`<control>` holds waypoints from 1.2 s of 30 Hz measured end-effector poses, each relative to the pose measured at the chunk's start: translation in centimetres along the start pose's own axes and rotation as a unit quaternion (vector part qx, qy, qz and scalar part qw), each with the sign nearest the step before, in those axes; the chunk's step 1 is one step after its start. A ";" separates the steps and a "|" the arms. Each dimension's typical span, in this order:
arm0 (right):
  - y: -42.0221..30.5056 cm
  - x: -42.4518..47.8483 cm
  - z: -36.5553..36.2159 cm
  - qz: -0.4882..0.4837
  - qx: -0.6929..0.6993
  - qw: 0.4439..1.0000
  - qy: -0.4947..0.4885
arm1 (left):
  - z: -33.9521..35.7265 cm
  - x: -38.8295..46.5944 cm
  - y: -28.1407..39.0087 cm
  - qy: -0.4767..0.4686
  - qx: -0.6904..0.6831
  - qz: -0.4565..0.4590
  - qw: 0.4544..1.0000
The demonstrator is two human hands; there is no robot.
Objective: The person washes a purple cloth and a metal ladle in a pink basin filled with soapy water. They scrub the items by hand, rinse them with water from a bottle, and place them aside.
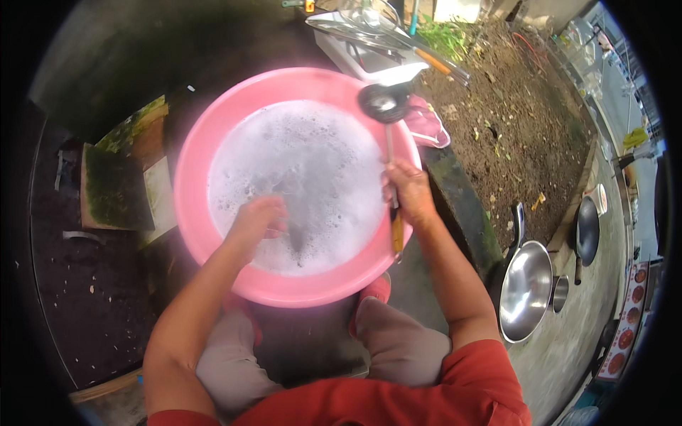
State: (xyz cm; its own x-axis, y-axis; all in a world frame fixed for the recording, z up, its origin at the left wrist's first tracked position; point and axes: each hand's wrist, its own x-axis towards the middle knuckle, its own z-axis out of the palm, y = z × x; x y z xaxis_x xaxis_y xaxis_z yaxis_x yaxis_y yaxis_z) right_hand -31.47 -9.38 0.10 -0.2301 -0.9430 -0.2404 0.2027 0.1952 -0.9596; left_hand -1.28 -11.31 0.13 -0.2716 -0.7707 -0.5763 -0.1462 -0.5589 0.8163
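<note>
A large pink plastic basin (277, 293) stands in front of me, holding foamy, soapy water (319, 186). My right hand (409, 186) grips the metal shaft of a ladle (388, 139) over the basin's right side. The ladle's dark round bowl points away from me, a little blurred, and its wooden handle end hangs below my hand. Above the suds at the near left is my left hand (260, 218), its fingers loosely bent and apart, with nothing visible in them.
Beyond the basin, a white tub (346, 58) carries a glass lid (367, 32) and utensils with wooden handles. A pink cloth (429, 125) lies by the rim. To the right are bare soil (511, 133), a shiny steel wok (525, 293) and a dark pan (587, 231). Mossy blocks (114, 186) stand left.
</note>
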 end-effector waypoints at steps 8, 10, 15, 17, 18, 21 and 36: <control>3.2 0.7 9.3 0.142 -0.022 0.978 -0.150 | -1.5 -0.6 -1.3 -0.035 0.050 0.004 0.998; 4.7 2.1 10.4 0.140 -0.086 0.971 -0.175 | -2.8 -0.7 -1.8 -0.026 0.046 0.008 0.999; 11.9 7.2 10.4 -0.104 -0.501 0.853 -0.104 | -5.2 -0.5 -1.7 -0.017 0.029 0.042 0.999; 12.8 7.5 11.3 -0.132 -0.635 0.757 -0.083 | -6.0 -0.6 -1.4 -0.006 0.009 0.062 0.998; 12.6 7.3 12.2 -0.029 -0.669 0.730 -0.137 | -6.4 -0.5 -1.4 -0.001 -0.001 0.071 0.997; 16.2 6.0 12.4 -0.043 -0.675 0.716 -0.174 | -7.1 -0.5 -0.8 0.001 0.016 0.096 0.995; 8.8 3.0 17.8 0.111 -0.244 0.948 -0.171 | -12.7 -2.8 -5.0 0.201 0.098 0.178 0.958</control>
State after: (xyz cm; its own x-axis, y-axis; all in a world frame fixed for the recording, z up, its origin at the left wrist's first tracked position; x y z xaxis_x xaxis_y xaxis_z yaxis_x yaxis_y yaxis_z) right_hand -13.40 -15.29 -6.43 0.1050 -0.8805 -0.4622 -0.2736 0.4213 -0.8647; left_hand 12.33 -10.21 -2.86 0.0442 -0.9794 -0.1972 -0.2996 -0.2013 0.9326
